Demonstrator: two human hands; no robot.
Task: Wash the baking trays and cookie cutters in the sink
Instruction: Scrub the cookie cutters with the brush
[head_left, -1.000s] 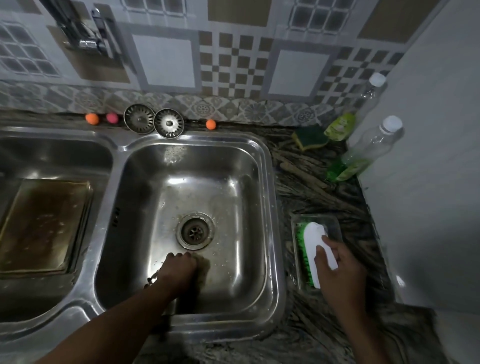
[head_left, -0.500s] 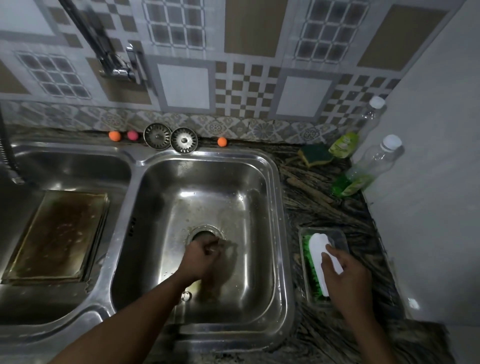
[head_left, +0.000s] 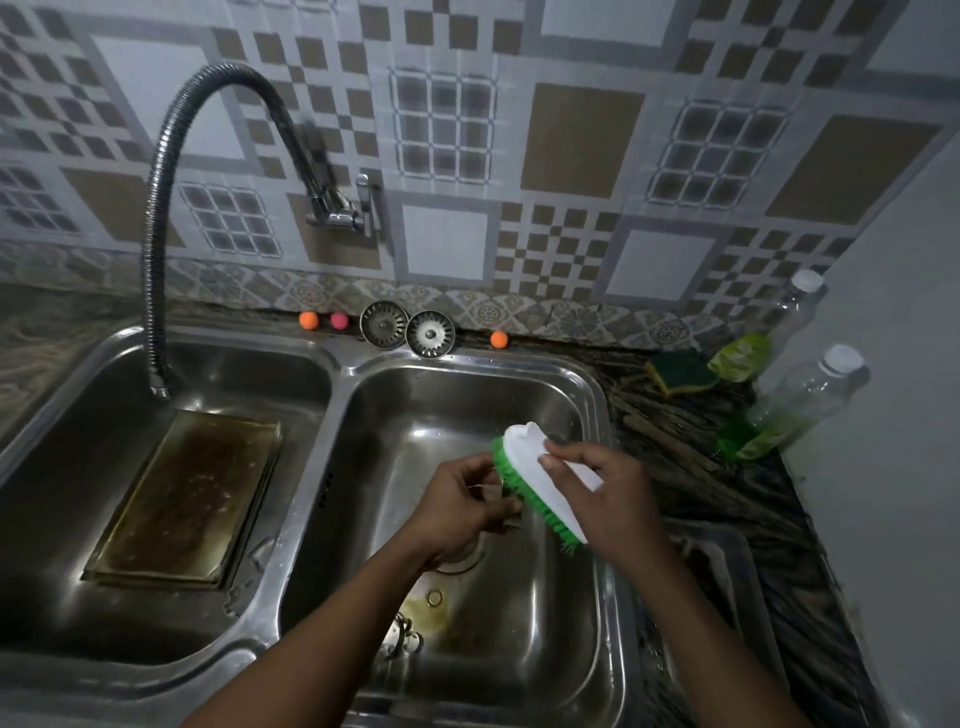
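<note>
Head view: right hand (head_left: 615, 501) grips a green brush (head_left: 525, 453) over the right bowl (head_left: 524, 654), left hand (head_left: 460, 512) curled beside it, holding I cannot tell what. The baking tray (head_left: 192, 493) lies in the left bowl (head_left: 244, 371).

My right hand (head_left: 608, 493) grips a brush (head_left: 524, 448) with a smooth, glossy white plastic back and green plastic bristles; the cookie cutter (head_left: 511, 519) my left hand (head_left: 462, 504) pinches looks like thin metal; the sink (head_left: 598, 395) is shiny steel, the left baking tray (head_left: 192, 499) dull, stained metal

The baking tray (head_left: 192, 499) lies in the left basin (head_left: 249, 374), strainers (head_left: 384, 323) behind the sink (head_left: 467, 359), bottles (head_left: 800, 405) far right.
</note>
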